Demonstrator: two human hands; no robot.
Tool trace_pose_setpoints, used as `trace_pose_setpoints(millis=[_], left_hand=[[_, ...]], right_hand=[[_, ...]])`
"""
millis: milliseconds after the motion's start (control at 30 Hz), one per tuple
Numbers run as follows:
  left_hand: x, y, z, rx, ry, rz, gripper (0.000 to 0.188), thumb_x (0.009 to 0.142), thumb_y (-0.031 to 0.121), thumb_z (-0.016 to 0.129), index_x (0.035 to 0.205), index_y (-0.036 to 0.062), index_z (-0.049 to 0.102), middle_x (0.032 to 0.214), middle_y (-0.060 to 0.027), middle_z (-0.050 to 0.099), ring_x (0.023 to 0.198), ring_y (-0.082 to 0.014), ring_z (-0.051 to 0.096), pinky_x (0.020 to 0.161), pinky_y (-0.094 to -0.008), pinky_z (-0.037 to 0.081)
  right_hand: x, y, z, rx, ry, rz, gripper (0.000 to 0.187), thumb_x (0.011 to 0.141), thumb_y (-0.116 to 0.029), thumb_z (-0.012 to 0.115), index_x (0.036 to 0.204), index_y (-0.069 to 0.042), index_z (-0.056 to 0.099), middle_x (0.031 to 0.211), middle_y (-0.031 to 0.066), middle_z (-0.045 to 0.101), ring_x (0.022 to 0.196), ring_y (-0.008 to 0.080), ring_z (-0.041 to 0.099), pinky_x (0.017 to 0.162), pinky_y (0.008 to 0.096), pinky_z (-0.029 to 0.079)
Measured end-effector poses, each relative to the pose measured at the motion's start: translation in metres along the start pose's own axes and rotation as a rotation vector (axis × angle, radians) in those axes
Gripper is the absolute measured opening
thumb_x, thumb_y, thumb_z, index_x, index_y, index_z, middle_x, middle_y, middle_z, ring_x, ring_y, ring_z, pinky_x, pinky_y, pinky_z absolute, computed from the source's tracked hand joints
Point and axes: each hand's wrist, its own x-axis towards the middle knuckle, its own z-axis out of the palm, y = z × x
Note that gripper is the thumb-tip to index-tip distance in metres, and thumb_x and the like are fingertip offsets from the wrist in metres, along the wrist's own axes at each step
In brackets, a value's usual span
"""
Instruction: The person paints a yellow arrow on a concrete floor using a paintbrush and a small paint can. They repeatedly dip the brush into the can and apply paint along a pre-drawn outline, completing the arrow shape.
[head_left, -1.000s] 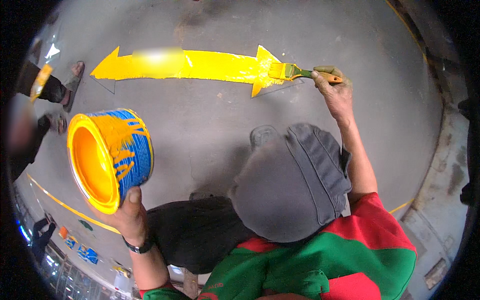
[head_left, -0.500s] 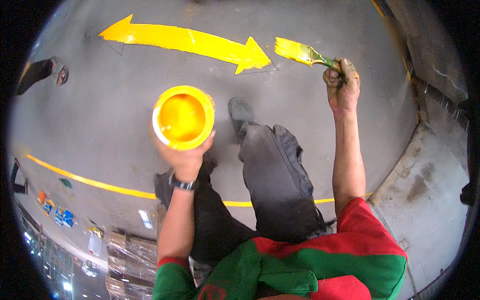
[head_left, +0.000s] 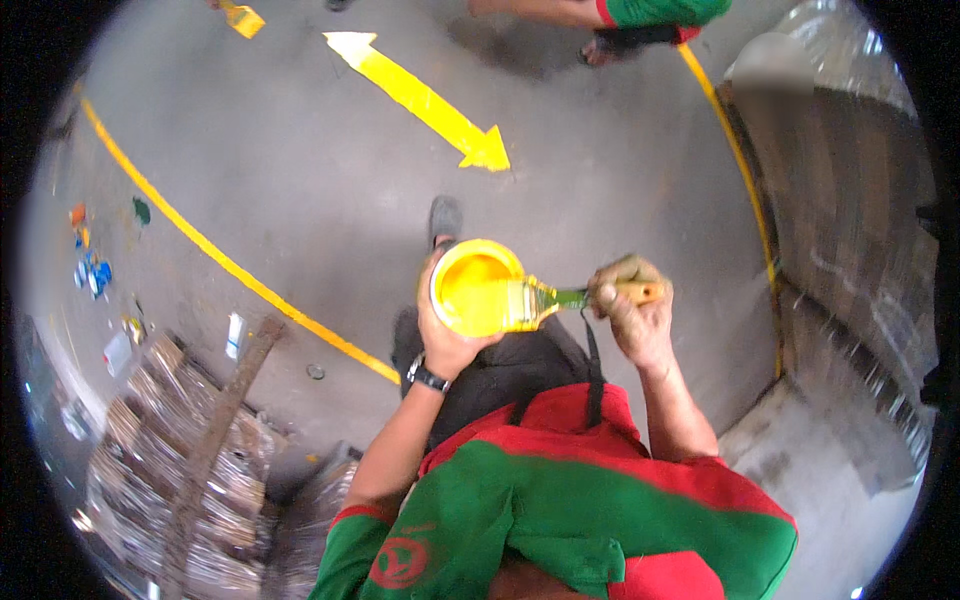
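My left hand (head_left: 447,338) is wrapped round a round can (head_left: 478,246) of yellow paint and holds it upright in front of me. In my right hand (head_left: 634,306) is a wide paintbrush (head_left: 572,298) with a green and wood-coloured handle, gripped between thumb and fingers. Its yellow-coated bristles lie against the can's right rim; whether the tips dip into the paint is hard to see. Farther off on the grey floor lies a painted yellow double-headed arrow (head_left: 428,104), with a paler head at its far left end.
A co-worker's green sleeve (head_left: 660,10) and forearm show at the top. Another yellow paintbrush (head_left: 242,20) is at the far left. Yellow floor lines (head_left: 230,262) run on both sides. Plastic-wrapped stacks (head_left: 150,470) stand lower left, and a wrapped pile (head_left: 850,200) at right.
The paintbrush has come from out at the right to the can's rim. The can has moved closer to my body. My view has turned, bringing the co-worker's arm into sight.
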Motion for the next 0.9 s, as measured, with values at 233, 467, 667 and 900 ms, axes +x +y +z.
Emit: trace_pose_setpoints(millis=[233, 467, 667, 900], left_hand=[[-0.105, 0.024, 0.071, -0.048, 0.334, -0.012, 0.121, 0.056, 0.026, 0.1, 0.148, -0.0014, 0.027, 0.144, -0.0171, 0.045, 0.132, -0.0292, 0.049, 0.112, -0.0431, 0.041], [-0.158, 0.053, 0.174, 0.05, 0.794, -0.21, 0.113, 0.058, 0.022, 0.097, 0.146, 0.0025, 0.03, 0.139, -0.0148, 0.05, 0.129, -0.0288, 0.051, 0.112, -0.0437, 0.04], [-0.085, 0.03, 0.298, 0.17, 1.102, -0.278, 0.121, 0.055, 0.021, 0.099, 0.149, 0.0036, 0.024, 0.143, -0.0153, 0.045, 0.131, -0.0304, 0.049, 0.115, -0.0459, 0.038], [-0.025, -0.021, 0.395, 0.094, 1.498, -0.291, 0.122, 0.057, 0.037, 0.099, 0.149, 0.0022, 0.026, 0.144, -0.0151, 0.044, 0.133, -0.0269, 0.046, 0.114, -0.0435, 0.038]], right_hand=[[-0.019, -0.039, -0.046, -0.364, -0.474, -0.136, 0.01, 0.09, -0.009, 0.072, 0.097, -0.003, 0.07, 0.083, 0.0027, 0.069, 0.075, 0.0109, 0.063, 0.069, 0.0276, 0.051], [0.042, -0.046, -0.043, -0.411, -1.092, -0.222, 0.011, 0.089, -0.011, 0.073, 0.096, -0.004, 0.069, 0.082, 0.0065, 0.07, 0.069, 0.0158, 0.067, 0.065, 0.0296, 0.053], [0.13, -0.041, -0.089, -0.451, -1.409, -0.237, 0.014, 0.088, -0.011, 0.074, 0.099, -0.005, 0.067, 0.086, 0.008, 0.071, 0.073, 0.0191, 0.07, 0.067, 0.031, 0.054], [0.164, -0.036, -0.136, -0.538, -1.512, -0.31, 0.021, 0.087, -0.008, 0.074, 0.108, -0.004, 0.069, 0.086, 0.01, 0.072, 0.073, 0.0206, 0.071, 0.067, 0.0317, 0.055]])
